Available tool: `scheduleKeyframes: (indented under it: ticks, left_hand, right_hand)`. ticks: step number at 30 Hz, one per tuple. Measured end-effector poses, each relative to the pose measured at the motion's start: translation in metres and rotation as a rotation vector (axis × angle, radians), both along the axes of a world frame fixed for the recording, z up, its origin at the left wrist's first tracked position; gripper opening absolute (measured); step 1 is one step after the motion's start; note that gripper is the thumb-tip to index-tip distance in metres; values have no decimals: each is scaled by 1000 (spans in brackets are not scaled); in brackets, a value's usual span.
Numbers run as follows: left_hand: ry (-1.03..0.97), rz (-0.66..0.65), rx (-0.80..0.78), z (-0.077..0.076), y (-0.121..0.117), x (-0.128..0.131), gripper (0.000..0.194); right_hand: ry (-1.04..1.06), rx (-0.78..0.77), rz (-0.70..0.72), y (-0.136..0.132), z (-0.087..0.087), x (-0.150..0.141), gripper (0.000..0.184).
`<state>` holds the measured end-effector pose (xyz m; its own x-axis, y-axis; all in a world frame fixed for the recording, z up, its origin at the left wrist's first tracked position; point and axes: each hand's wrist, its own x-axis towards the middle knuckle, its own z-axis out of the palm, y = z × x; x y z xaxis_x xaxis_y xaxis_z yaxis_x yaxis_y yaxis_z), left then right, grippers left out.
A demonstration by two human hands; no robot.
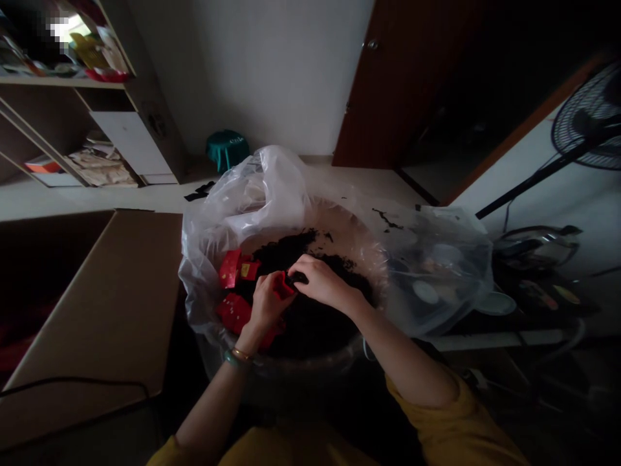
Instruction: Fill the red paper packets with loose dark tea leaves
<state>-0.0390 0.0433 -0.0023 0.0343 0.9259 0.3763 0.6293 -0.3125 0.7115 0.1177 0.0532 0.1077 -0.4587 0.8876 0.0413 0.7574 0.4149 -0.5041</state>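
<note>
Shelving (pixel 63 81): wooden unit at upper left, with papers and a red-and-white box low down; the top shelf's contents are partly blurred.

Cardboard box (pixel 92 304): open flap beside the basin, its inside dark.

Red packets (pixel 229 268): several lie on the dark heap inside the bag, one with a yellow patch (pixel 245 270). They look thin and light, likely to bend, and best pinched by an edge.

Left hand (pixel 266 304): fingers closed narrowly on a red packet (pixel 284 285), a bangle (pixel 241 354) at the wrist.

Right hand (pixel 320 281): fingers curled narrowly around a dark lump (pixel 295 278), just beside the left hand. It seems soft and crumbly, so a gentle, underneath hold would suit it.

Dark crumbly material (pixel 310 323): fills the basin (pixel 310 359), resembling potting soil; its depth cannot be seen.

Clear plastic bag (pixel 252 194): lines the basin and spills over its far side, softly crumpled.

Standing fan (pixel 589 116): at far right, cut off by the frame, near a dim heap of objects (pixel 533 285) that is hard to make out.
</note>
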Motion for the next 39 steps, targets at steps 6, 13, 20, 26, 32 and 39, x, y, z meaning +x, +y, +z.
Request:
scheduleKeyframes:
  ticks: [6,13,20,26,32,39]
  left_hand:
    - [12,-40,-5,-2,-3,8,46]
    - [-33,-20,-54,-7,-3,5,47]
    - [-152,14,-137,-7,-1,-4,49]
    - [-190,-54,-143,0,-2,-5,48]
    - [-233,-77,-202,1,-4,-9,53]
    - [-350,-93,-284,1,3,-20,61]
  right_hand:
    - [-356,-13,33,-6,5,-9,21]
    - [-5,30,-104,-2,-11,14,15]
    - [39,62,-71,-15,-18,35,28]
    - [-221,189,129,-13,-16,9,19]
    - [18,58,81,-4,-18,25,8]
    - [178,169,41,-7,-17,31,20]
